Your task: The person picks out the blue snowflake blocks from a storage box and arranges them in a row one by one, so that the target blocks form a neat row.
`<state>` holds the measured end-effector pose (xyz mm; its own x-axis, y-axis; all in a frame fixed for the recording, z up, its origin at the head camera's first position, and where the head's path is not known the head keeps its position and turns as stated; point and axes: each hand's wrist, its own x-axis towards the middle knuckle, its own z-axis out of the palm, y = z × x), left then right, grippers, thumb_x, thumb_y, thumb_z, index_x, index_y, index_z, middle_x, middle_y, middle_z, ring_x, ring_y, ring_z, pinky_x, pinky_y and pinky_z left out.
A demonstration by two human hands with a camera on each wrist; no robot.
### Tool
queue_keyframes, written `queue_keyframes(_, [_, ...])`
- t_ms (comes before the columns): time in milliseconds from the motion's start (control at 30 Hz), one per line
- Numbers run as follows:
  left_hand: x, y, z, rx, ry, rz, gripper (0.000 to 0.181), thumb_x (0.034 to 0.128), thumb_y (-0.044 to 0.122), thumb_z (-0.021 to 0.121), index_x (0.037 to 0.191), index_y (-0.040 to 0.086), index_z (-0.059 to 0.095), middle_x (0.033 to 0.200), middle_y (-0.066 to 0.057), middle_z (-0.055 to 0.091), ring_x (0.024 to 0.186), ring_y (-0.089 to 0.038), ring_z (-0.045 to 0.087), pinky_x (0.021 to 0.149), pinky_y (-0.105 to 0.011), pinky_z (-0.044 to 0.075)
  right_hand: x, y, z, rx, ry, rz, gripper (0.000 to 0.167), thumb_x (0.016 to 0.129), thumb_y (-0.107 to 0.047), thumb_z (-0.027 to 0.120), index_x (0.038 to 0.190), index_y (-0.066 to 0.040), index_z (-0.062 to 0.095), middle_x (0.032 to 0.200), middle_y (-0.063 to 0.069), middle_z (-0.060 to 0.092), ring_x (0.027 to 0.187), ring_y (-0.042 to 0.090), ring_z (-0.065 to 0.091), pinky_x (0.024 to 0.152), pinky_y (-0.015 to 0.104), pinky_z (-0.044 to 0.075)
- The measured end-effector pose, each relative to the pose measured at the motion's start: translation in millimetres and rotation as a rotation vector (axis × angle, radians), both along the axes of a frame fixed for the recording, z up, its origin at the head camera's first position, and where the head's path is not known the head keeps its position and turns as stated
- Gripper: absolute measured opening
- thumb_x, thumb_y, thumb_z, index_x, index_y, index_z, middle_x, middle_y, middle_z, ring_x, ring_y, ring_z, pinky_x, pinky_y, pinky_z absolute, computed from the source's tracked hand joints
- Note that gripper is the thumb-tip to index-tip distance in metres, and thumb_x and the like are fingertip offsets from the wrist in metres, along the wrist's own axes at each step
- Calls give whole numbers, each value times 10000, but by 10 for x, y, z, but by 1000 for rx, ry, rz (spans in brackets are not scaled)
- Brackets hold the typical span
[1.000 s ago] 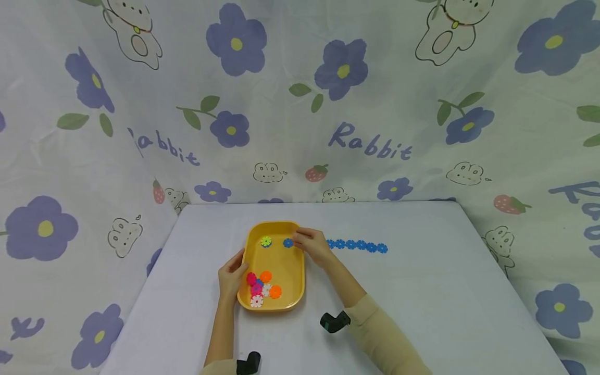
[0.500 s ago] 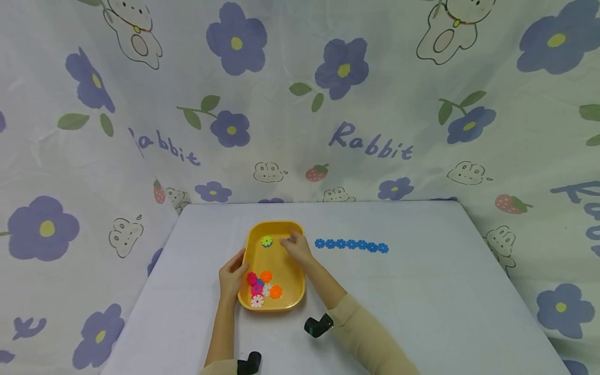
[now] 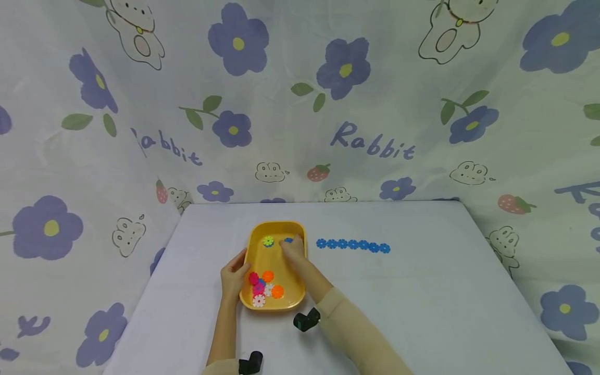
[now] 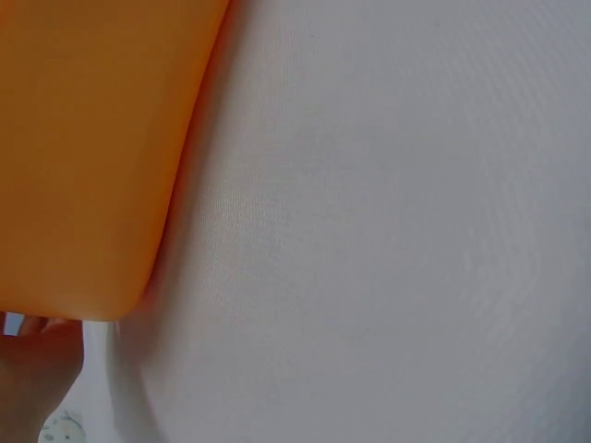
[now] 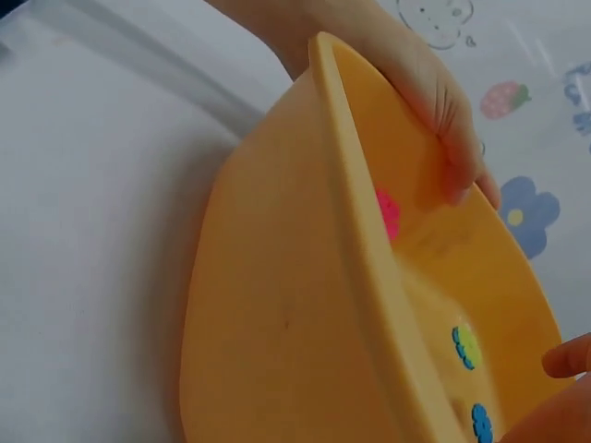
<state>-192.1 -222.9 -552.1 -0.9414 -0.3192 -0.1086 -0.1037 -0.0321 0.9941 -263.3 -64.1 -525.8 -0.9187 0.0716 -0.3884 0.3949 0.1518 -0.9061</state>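
My left hand (image 3: 233,278) grips the left rim of a yellow tray (image 3: 300,271), thumb over the edge and fingers outside. My right hand (image 3: 294,249) reaches into the tray's far right part. Close to its fingertips lies a blue flower-shaped plastic piece (image 5: 482,423), partly covered by the hand in the head view. In the right wrist view the thumb (image 5: 568,358) stands apart from that piece. A yellow-green flower piece (image 3: 268,241) sits on a blue one to the left. Near the tray's front left are pink (image 3: 258,287), orange (image 3: 277,291) and white (image 3: 259,300) pieces, bunched together.
A row of several blue flower pieces (image 3: 353,244) runs across the white tabletop (image 3: 422,302), right of the tray. Behind the table hangs a printed cloth (image 3: 290,151). Black devices (image 3: 307,319) are fixed at the wrists.
My right hand has moved left and down, from the tray's right rim to inside it by the blue piece. The left hand keeps its hold on the tray.
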Motion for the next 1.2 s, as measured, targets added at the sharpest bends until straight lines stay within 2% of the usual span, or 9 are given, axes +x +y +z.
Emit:
queue_keyframes(267, [-4, 2, 1, -31, -4, 6, 434, 899, -24, 533, 1332, 1, 513, 1368, -168, 499, 1248, -266, 455, 854, -50, 419, -135, 12, -94, -124, 55, 29, 583, 844, 13, 568, 1379, 110, 360, 1395, 259, 418, 1288, 389, 389, 1064, 434, 357])
queue_keyframes(433, [5, -4, 12, -36, -15, 14, 431, 899, -13, 544, 1329, 6, 518, 1370, -163, 500, 1244, -259, 456, 851, -48, 420, -167, -14, -110, -148, 44, 115, 575, 848, 9, 616, 1371, 93, 395, 1372, 228, 467, 1272, 364, 428, 1039, 410, 392])
queue_keyframes(533, [8, -6, 9, -30, -23, 16, 433, 900, -10, 546, 1332, 3, 513, 1373, -170, 495, 1247, -267, 453, 845, -47, 422, -183, -43, -124, -186, 25, 176, 567, 869, 8, 593, 1386, 90, 372, 1388, 227, 451, 1282, 357, 419, 1037, 407, 394])
queue_keyframes(667, [8, -3, 2, -29, -30, 15, 435, 902, -9, 544, 1336, 1, 508, 1375, -178, 491, 1247, -275, 454, 835, -46, 427, -174, -89, -168, -331, -16, 228, 581, 899, 43, 517, 1421, 108, 271, 1430, 260, 375, 1305, 378, 376, 1031, 431, 399])
queue_keyframes(767, [2, -2, -6, -27, -22, 17, 430, 902, -7, 545, 1331, 0, 514, 1369, -180, 496, 1245, -274, 459, 833, -49, 430, -145, -119, -196, -422, -41, 242, 588, 911, 64, 479, 1433, 117, 216, 1437, 281, 347, 1309, 393, 363, 1015, 445, 413])
queue_keyframes(900, [-5, -2, -3, -21, -5, 14, 427, 901, -11, 546, 1327, -3, 517, 1364, -183, 499, 1242, -268, 462, 842, -55, 431, -113, -140, -210, -476, -65, 238, 598, 911, 71, 483, 1438, 111, 203, 1420, 285, 372, 1269, 381, 421, 1001, 440, 427])
queue_keyframes(1067, [-10, -1, 18, -8, -8, 3, 437, 900, -13, 547, 1335, 0, 509, 1372, -174, 493, 1249, -253, 458, 859, -63, 427, -100, -146, -198, -498, -116, 217, 613, 890, 75, 535, 1440, 65, 265, 1402, 247, 423, 1127, 318, 545, 973, 406, 459])
queue_keyframes(1200, [-15, -3, 30, -10, -20, 3, 440, 896, -9, 550, 1334, 10, 515, 1371, -163, 498, 1227, -215, 478, 858, -67, 431, -92, -160, -195, -502, -146, 221, 582, 892, 52, 551, 1429, 38, 326, 1392, 212, 451, 1084, 285, 572, 959, 394, 472])
